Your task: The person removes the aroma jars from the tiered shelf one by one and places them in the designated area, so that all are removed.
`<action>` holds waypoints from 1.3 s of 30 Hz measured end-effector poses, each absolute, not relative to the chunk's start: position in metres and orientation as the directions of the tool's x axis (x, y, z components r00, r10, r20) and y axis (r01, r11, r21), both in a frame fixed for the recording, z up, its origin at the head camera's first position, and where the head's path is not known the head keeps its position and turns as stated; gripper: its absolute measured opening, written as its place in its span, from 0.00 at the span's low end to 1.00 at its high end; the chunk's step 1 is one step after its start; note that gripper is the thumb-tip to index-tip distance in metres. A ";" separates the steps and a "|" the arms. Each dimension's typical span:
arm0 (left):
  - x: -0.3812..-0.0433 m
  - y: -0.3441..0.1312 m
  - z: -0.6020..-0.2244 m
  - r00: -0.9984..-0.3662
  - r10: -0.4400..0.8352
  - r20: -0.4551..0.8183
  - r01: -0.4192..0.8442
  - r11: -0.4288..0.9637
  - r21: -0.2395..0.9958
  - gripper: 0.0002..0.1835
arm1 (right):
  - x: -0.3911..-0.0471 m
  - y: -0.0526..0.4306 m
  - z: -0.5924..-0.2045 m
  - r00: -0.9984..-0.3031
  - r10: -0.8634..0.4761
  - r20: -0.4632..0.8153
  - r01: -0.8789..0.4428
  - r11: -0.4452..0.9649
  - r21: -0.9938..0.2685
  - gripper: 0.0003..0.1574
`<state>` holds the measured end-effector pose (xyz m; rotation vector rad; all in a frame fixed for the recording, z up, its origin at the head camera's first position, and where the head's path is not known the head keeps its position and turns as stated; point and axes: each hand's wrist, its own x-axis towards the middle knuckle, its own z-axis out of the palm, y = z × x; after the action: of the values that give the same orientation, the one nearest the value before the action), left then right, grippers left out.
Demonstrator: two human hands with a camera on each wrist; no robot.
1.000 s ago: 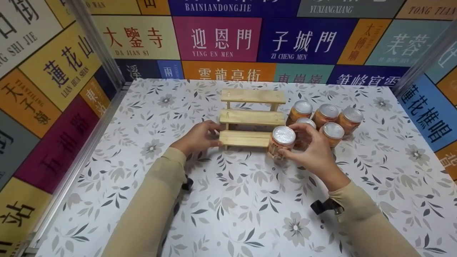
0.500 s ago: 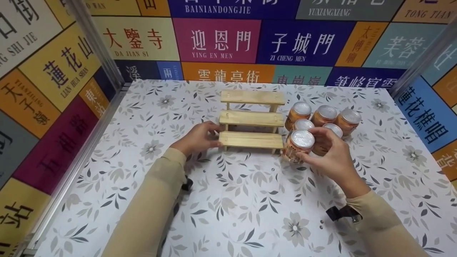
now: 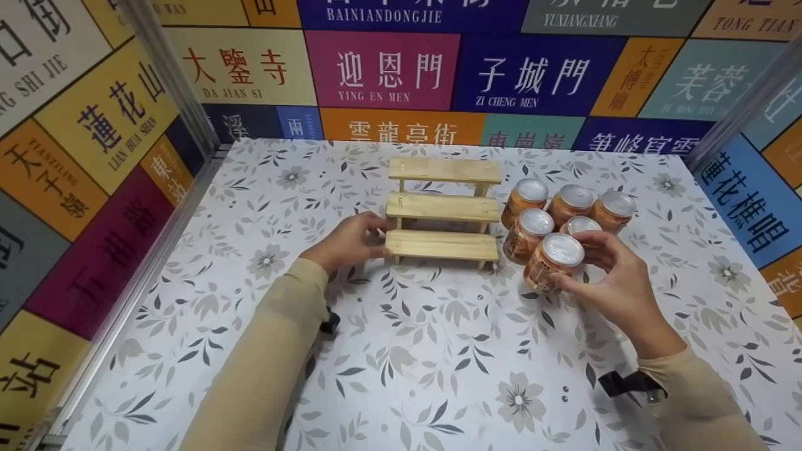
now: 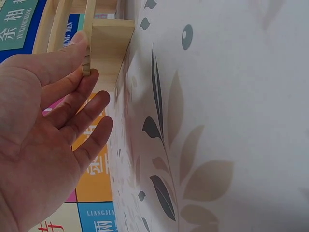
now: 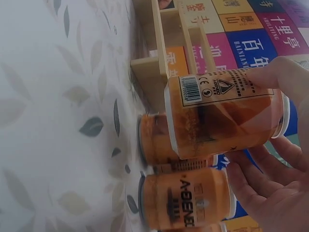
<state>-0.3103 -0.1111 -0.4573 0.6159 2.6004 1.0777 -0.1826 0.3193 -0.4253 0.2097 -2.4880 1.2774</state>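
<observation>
My left hand [image 3: 351,243] pinches the left end of the lowest step of a three-step wooden display stand [image 3: 442,245]. In the left wrist view the thumb lies on top of the board [image 4: 88,29] with the index finger under it, the other fingers spread. My right hand [image 3: 620,285] grips an orange can [image 3: 550,269] with a silver lid, thumb at the near side and fingers behind. The right wrist view shows a barcode on this can [image 5: 227,116], which is slightly tilted. Several similar cans [image 3: 526,241] stand behind it, right of the stand.
A white tablecloth [image 3: 401,351] with grey leaves covers the table. Panels [image 3: 385,69] with Chinese lettering rise behind and at both sides. A metal frame post [image 3: 178,88] stands at the back left corner.
My right hand has moved right and toward me with the can, from the stand's lower right corner to in front of the other cans. The left hand stays at the stand.
</observation>
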 end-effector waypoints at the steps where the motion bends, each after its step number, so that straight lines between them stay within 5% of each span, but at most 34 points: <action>1: -0.310 -0.111 -0.458 -0.875 0.479 -0.070 0.289 0.633 0.718 0.26 | -0.182 0.322 -0.425 -0.933 0.029 0.357 -0.273 0.589 -0.761 0.43; 39: -0.309 -0.110 -0.458 -0.880 0.472 -0.057 0.284 0.617 0.734 0.28 | -0.180 0.412 -0.439 -0.957 0.270 0.110 0.074 0.591 -0.803 0.43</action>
<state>-0.3090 -0.1103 -0.4583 0.6190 2.5984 1.1164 -0.1800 0.4115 -0.4388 -0.2854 -2.6000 1.2967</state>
